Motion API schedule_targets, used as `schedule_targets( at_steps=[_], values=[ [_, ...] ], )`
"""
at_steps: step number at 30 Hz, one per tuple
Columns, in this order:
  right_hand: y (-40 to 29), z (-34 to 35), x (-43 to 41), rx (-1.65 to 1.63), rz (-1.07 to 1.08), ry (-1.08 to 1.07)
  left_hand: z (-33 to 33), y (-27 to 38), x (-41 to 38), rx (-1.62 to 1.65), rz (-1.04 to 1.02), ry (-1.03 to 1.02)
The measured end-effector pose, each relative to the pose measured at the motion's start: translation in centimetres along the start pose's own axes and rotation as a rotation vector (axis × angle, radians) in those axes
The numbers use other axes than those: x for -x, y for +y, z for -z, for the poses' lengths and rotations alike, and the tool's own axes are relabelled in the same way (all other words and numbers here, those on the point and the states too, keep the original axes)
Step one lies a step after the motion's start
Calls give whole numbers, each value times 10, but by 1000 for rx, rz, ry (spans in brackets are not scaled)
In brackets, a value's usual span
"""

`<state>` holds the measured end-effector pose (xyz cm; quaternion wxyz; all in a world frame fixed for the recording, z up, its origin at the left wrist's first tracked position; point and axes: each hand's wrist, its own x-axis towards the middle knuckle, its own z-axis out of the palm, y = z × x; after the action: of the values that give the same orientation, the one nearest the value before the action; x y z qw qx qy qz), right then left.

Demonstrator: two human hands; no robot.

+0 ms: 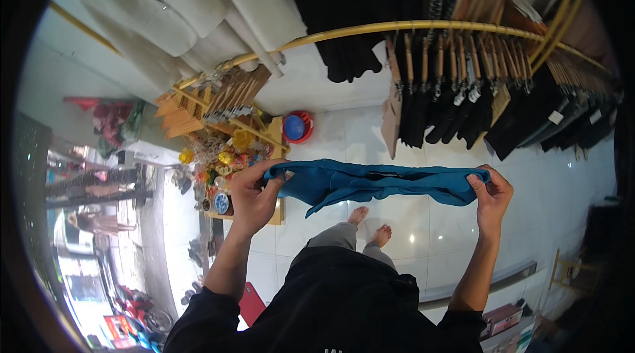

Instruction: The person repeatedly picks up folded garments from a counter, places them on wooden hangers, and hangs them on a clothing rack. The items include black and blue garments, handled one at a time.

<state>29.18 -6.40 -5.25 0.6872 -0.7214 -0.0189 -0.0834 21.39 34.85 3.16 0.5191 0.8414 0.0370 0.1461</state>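
Note:
A teal-blue garment (pixel 377 182) is stretched sideways in the air in front of me, its upper edge nearly straight between my hands. My left hand (pixel 255 194) pinches its left end, thumb inside the edge and fingers behind. At the other end my right hand (pixel 492 194) grips the edge the same way, thumb towards me. Loose folds and one pointed corner hang below the middle. Because the cloth is bunched, I cannot tell which kind of garment it is. Beneath it, my bare feet (pixel 369 226) stand on the white tiled floor (pixel 322 249).
Ahead, a yellow clothes rail (pixel 357 30) carries dark garments (pixel 436 117) on wooden clip hangers (pixel 466 57). A low wooden table (pixel 275 214) with many small items stands to the left, near a red basin (pixel 308 134) holding a blue one. Motorbikes (pixel 144 306) show outside at left.

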Motion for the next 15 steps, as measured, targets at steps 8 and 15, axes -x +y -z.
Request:
schedule_targets(
  at_steps=[8,15],
  values=[
    [2,-48,-21,7,22,-174,41,-17,12,-41,25,100],
    [-2,-117,-26,448,-217,-327,76,-67,-3,1,8,20]
  ],
)
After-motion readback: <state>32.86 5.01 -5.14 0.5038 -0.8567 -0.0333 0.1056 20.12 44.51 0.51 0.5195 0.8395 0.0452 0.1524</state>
